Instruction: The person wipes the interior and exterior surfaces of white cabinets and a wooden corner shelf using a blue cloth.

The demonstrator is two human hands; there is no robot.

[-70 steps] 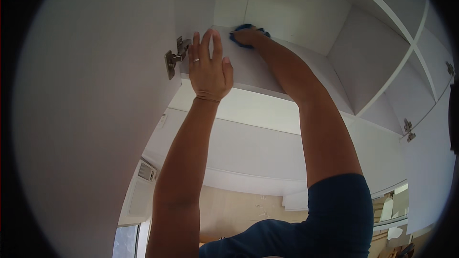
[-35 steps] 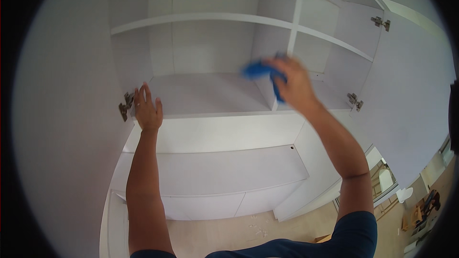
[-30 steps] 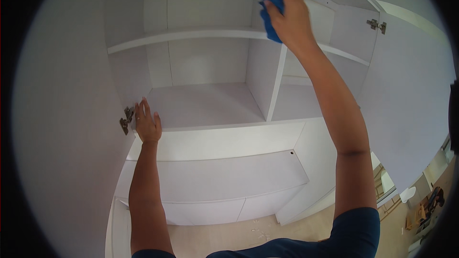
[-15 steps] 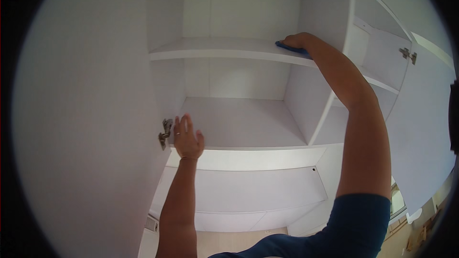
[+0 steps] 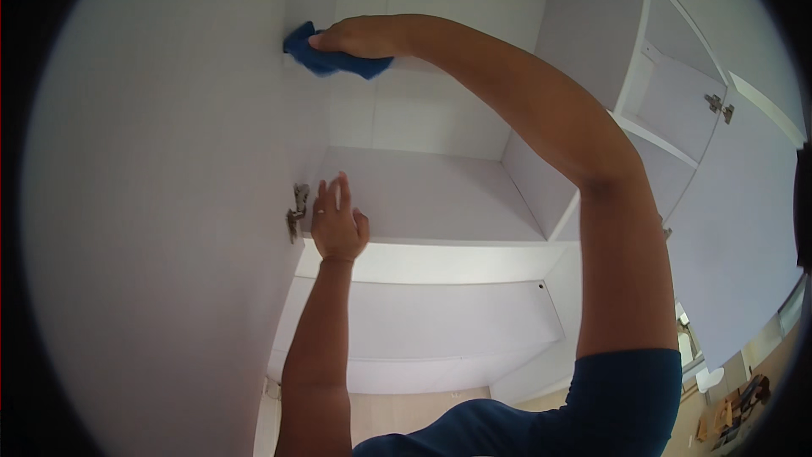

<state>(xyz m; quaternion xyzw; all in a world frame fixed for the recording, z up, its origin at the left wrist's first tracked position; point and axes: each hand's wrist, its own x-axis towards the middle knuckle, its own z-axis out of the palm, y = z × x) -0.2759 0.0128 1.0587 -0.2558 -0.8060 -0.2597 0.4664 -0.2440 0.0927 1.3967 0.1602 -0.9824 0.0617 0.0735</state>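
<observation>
White cupboard [image 5: 423, 203] seemingly bare – right hand [image 5: 359, 36] grips blue cloth [image 5: 326, 57], left hand [image 5: 337, 224] spread

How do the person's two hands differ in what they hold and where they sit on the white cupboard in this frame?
The right hand is raised high and presses a blue cloth against the upper left inner wall; the left hand is lower and holds nothing. The right hand is curled over the cloth; the left hand lies flat with fingers spread on the front of the lower shelf, beside a metal hinge. Both are bare and touch the cupboard.

Right hand [image 5: 355, 36] presses blue cloth [image 5: 326, 57] on shelf; left hand [image 5: 338, 227] braces
</observation>
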